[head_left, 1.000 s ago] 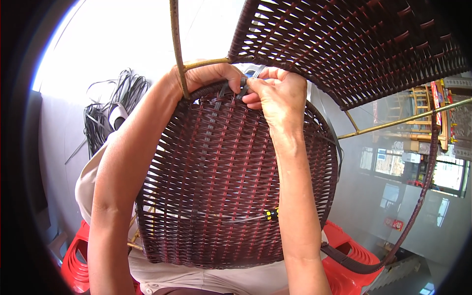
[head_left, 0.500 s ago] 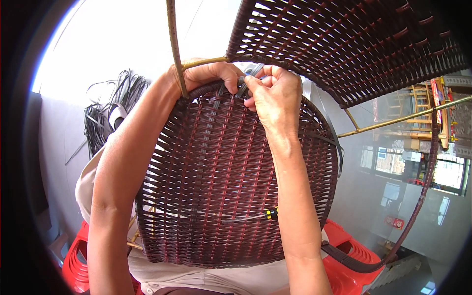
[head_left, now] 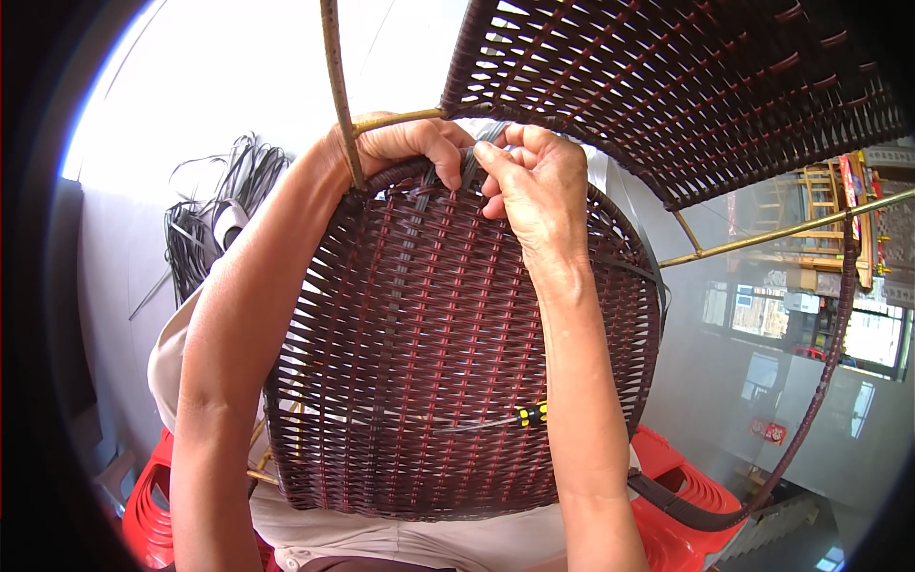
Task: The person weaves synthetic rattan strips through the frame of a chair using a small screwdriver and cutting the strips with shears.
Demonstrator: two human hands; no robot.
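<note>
A dark brown and red woven seat panel (head_left: 419,315) lies over my lap, part of a chair with a gold metal frame (head_left: 724,240). At its far rim my left hand (head_left: 405,148) is curled over the edge, fingers bent onto the grey flat strips (head_left: 477,167) there. My right hand (head_left: 534,191) pinches those strips between thumb and fingers, beside my left. A black-and-yellow handled screwdriver (head_left: 529,416) lies on the weave, partly behind my right forearm.
A woven backrest (head_left: 658,76) rises at upper right. A bundle of loose dark strips (head_left: 191,229) is at the left. Red plastic stools (head_left: 152,496) sit at both lower sides. Wooden furniture (head_left: 820,219) stands at the far right, near a reflective floor.
My fingers have shifted slightly at the rim, with my left fingertips a little lower. The seat and right forearm have moved very slightly to the right.
</note>
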